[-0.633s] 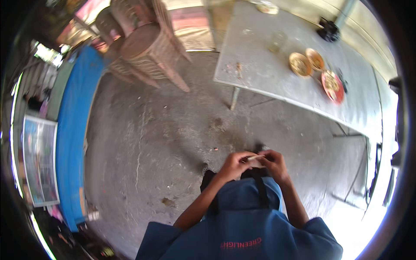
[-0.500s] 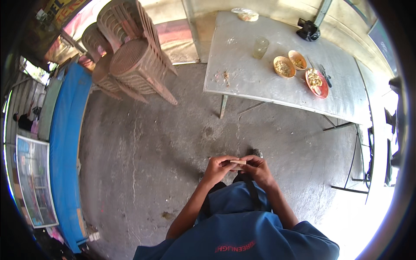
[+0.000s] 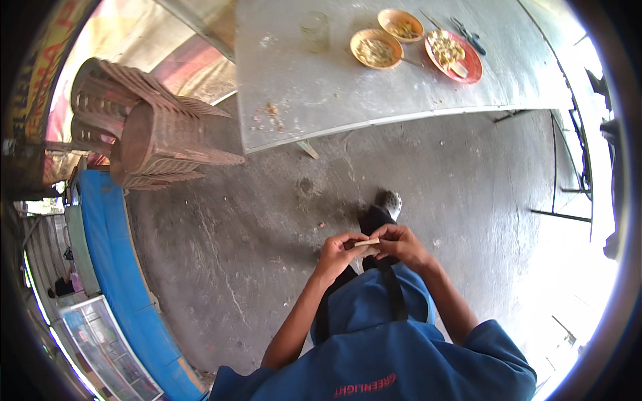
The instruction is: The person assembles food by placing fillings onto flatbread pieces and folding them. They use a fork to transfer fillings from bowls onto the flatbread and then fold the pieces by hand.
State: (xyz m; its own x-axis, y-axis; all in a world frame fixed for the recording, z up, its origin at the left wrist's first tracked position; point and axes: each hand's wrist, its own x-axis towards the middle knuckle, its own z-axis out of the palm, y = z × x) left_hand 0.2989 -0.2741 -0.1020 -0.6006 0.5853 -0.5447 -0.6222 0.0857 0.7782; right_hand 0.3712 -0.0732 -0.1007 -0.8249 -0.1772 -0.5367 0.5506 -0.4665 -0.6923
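Note:
My left hand [image 3: 340,251] and my right hand [image 3: 396,240] meet in front of my blue shirt, fingers pinched together on a small flat pale strip [image 3: 366,242], perhaps folded paper. Each hand grips one end of it. Below the hands my dark shoe [image 3: 381,212] stands on the grey concrete floor. A dark strap runs down my chest.
A grey metal table [image 3: 321,100] stands ahead with two tan bowls [image 3: 376,48], a red plate of food [image 3: 455,57] and a glass [image 3: 315,30]. Stacked brown plastic chairs [image 3: 144,130] lie left. A blue counter edge [image 3: 110,254] runs along the left.
The view has moved closer to the table, which now fills the top. Both hands stay together on the small strip.

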